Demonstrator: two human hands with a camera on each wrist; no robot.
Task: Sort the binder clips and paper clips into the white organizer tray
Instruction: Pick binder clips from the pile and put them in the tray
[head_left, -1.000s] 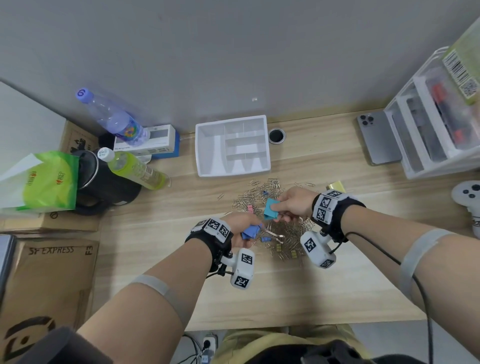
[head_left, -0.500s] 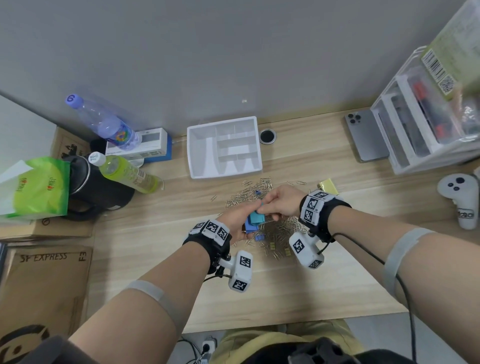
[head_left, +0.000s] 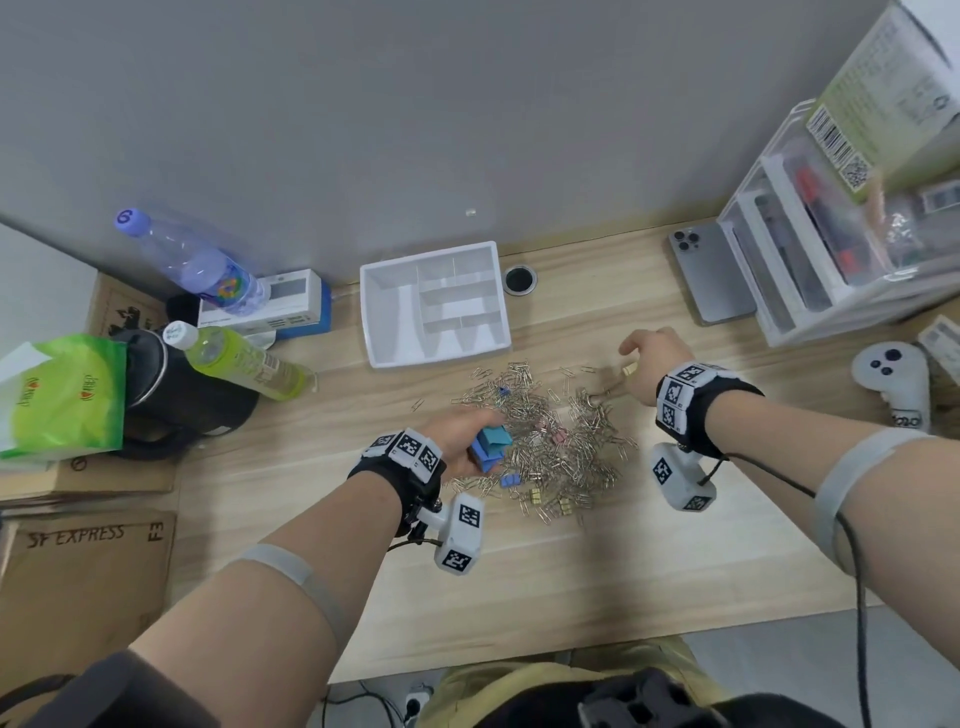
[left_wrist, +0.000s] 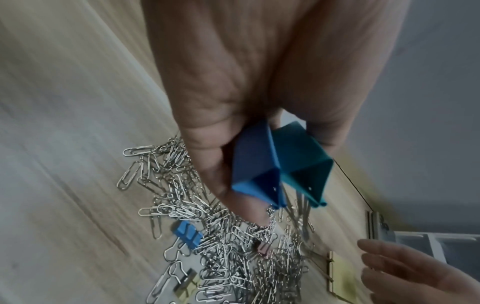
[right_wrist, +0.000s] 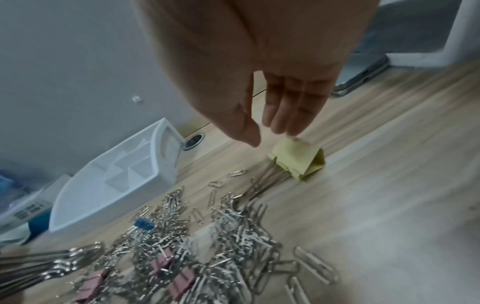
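My left hand grips two large binder clips side by side, a dark blue binder clip and a teal binder clip, above the left side of the paper clip pile. My right hand is open with straight fingers just over a yellow binder clip at the pile's far right edge; whether they touch it I cannot tell. Small blue binder clips and pink binder clips lie among the paper clips. The white organizer tray stands behind the pile, its compartments bare.
Two bottles, a black kettle, a green bag and cardboard boxes crowd the left. A phone, a clear drawer unit and a white controller sit on the right. A cable hole is beside the tray.
The right hand handed the teal binder clip to the left hand, let go, and moved right and away to the yellow clip. The left hand now holds both clips.
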